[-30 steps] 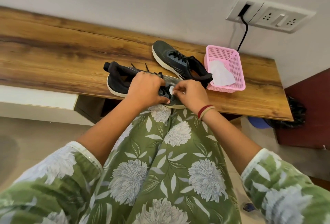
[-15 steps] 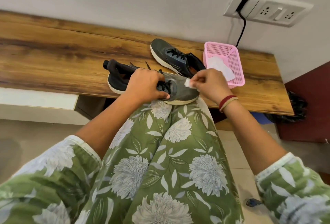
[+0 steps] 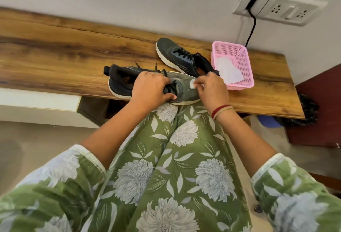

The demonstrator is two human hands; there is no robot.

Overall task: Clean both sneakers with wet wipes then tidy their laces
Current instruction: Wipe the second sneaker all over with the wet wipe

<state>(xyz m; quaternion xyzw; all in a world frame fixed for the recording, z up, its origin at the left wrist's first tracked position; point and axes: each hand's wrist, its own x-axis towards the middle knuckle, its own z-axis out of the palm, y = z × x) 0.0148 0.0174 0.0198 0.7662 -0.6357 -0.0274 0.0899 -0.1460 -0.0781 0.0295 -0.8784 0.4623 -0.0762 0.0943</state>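
Wooden surface (image 3: 55, 56) runs along the wall. Near sneaker (image 3: 120, 84) sits at its front edge, upright on its sole, heel to the left, toe to the right, just above the person's lap. Left hand (image 3: 151, 89) lies over the midfoot, fingers curled across the top and thumb on the near side, gripping the shoe. Black laces (image 3: 171, 87) show just right of that hand, with loose ends trailing behind it. Small folded wipe (image 3: 192, 84) is pressed against the upper near the toe. Right hand (image 3: 214, 89) holds it, fingers bunched and pinching the wipe. Far sneaker (image 3: 177, 54) lies behind, angled, toe toward the wall, heel just beside the right hand. Pink basket (image 3: 228, 47) stands right of it, near the wall, holding a spare wipe (image 3: 227, 70). Above the basket, a wall socket (image 3: 278, 8) with a black cable (image 3: 251, 28) hanging down from it.
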